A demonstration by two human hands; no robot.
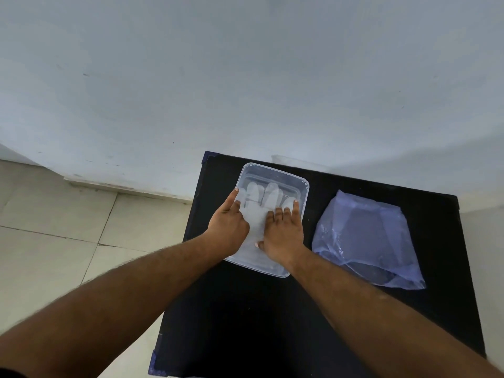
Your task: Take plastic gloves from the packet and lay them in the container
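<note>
A clear plastic container (275,171) sits on the black table (245,317). A translucent plastic glove (259,197) lies flat inside it, fingers pointing away from me. My left hand (227,226) rests on the glove's left side, index finger stretched along the container's left wall. My right hand (283,233) presses flat on the glove's right side, fingers spread. Neither hand grips anything. The bluish plastic packet (365,238) lies to the right of the container, untouched.
The table stands against a pale wall (245,77). A tiled floor (54,241) lies to the left, below the table's left edge. Bare black tabletop stretches in front of the container, between my forearms.
</note>
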